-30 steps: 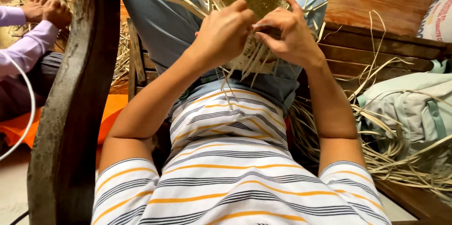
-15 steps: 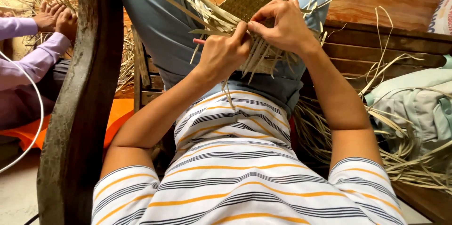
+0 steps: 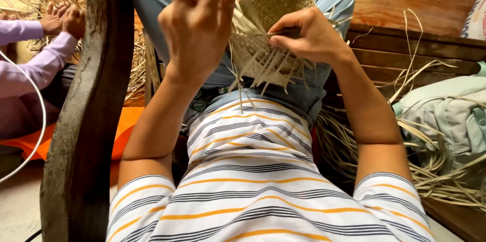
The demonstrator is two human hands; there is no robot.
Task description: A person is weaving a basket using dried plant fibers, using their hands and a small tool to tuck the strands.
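Right hand [image 3: 309, 37] pinches the woven piece [image 3: 268, 29] at its edge, propped on the raised knees. Left hand [image 3: 200, 19] lifted just left of it, fingers spread, holding nothing. Flat, dry, pale strips [image 3: 263, 70] dangle loose below; judged risk: with one hand gripping, the unfinished edge could loosen or a brittle strip snap.
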